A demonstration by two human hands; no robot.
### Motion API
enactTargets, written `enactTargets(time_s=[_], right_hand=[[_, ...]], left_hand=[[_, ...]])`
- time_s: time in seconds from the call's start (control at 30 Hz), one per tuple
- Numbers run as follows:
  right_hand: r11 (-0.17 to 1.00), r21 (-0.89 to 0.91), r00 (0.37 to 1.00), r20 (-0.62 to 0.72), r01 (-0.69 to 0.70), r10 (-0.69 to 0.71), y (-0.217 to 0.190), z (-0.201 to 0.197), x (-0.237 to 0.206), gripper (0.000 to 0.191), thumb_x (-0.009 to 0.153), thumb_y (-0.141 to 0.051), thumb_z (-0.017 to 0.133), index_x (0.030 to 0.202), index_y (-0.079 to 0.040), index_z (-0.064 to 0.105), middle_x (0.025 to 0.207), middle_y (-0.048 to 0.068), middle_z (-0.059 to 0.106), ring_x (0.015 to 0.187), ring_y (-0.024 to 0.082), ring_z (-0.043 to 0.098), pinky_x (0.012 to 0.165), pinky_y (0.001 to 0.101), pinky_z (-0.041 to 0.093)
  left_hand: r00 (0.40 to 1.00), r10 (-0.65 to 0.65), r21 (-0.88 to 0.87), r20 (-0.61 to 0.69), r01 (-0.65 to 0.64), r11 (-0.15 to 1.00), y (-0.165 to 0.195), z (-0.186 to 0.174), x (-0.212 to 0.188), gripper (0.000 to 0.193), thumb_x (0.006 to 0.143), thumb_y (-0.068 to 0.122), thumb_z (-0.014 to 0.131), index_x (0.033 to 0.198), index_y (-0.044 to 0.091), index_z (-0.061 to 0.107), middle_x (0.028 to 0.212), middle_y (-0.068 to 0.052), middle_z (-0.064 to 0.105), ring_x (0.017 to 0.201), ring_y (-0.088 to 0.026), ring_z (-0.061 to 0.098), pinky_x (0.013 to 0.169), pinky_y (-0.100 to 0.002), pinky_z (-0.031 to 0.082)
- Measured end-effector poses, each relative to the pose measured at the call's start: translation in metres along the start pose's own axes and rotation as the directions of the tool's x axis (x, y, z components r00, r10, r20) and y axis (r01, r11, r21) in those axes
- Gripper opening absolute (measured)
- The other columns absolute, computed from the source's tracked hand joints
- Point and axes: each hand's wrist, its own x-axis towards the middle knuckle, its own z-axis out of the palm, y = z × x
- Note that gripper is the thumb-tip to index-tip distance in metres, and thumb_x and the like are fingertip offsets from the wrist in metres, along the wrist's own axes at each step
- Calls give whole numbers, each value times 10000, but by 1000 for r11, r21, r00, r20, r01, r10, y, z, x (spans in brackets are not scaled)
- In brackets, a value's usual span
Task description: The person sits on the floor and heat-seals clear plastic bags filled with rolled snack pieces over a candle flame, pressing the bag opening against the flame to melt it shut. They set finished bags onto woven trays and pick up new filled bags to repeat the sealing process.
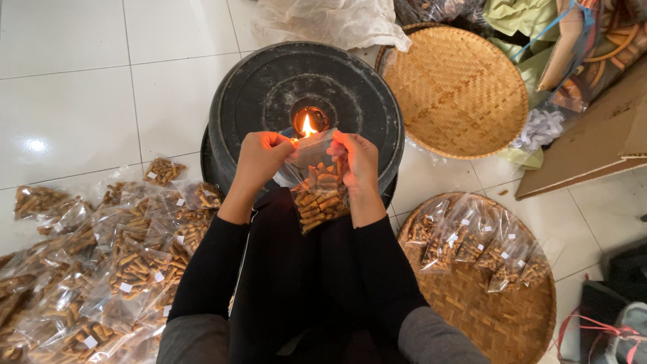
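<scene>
Both hands are up at the flame (308,125) now: the left hand (259,156) and right hand (355,158) each pinch a top corner of the clear snack bag (317,189), fingers pressed tight on the plastic, the bag hanging just above the black round lid (256,87). The trick, I'd say, is keeping that mouth taut and level, letting only the edge meet the fire, fingertips clear. Filled packets (101,263) lie heaped on the floor at the left, and more wait on the woven tray (499,317).
</scene>
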Motion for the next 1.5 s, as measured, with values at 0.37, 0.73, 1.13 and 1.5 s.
enactTargets(time_s=[0.37, 0.73, 1.13, 1.5], right_hand=[[999, 35, 1000, -23, 0, 1, 0, -2, 3, 126, 883, -93, 761, 806, -12, 701, 707, 57, 676, 581, 143, 655, 510, 248, 473], [998, 54, 999, -32, 26, -25, -5, -3, 2, 131, 891, -79, 761, 801, -6, 701, 700, 63, 671, 584, 136, 647, 511, 241, 462], [998, 55, 997, -72, 20, -16, -3, -13, 10, 158, 873, -89, 769, 758, -38, 674, 697, 49, 668, 586, 141, 652, 518, 250, 477], [997, 65, 994, -99, 45, -38, -8, -15, 12, 143, 879, -91, 766, 778, -30, 685, 715, 57, 676, 601, 146, 668, 516, 247, 487]], left_hand=[[1000, 12, -35, 10, -11, 999, -3, -4, 2, 196, 889, 138, 693, 841, -35, 771, 713, -60, 747, 634, -79, 673, 610, -232, 537], [1000, 24, -56, 13, -23, 998, 2, -5, 2, 210, 896, 147, 717, 832, -47, 764, 709, -67, 737, 640, -85, 663, 619, -234, 527], [1000, 23, -92, 5, -22, 996, -10, -1, 7, 187, 904, 124, 715, 884, -55, 766, 738, -73, 746, 658, -89, 683, 641, -235, 556], [1000, 9, -155, 4, -8, 988, -5, 2, 8, 190, 900, 120, 708, 882, -61, 765, 750, -77, 748, 677, -95, 700, 675, -232, 584]])
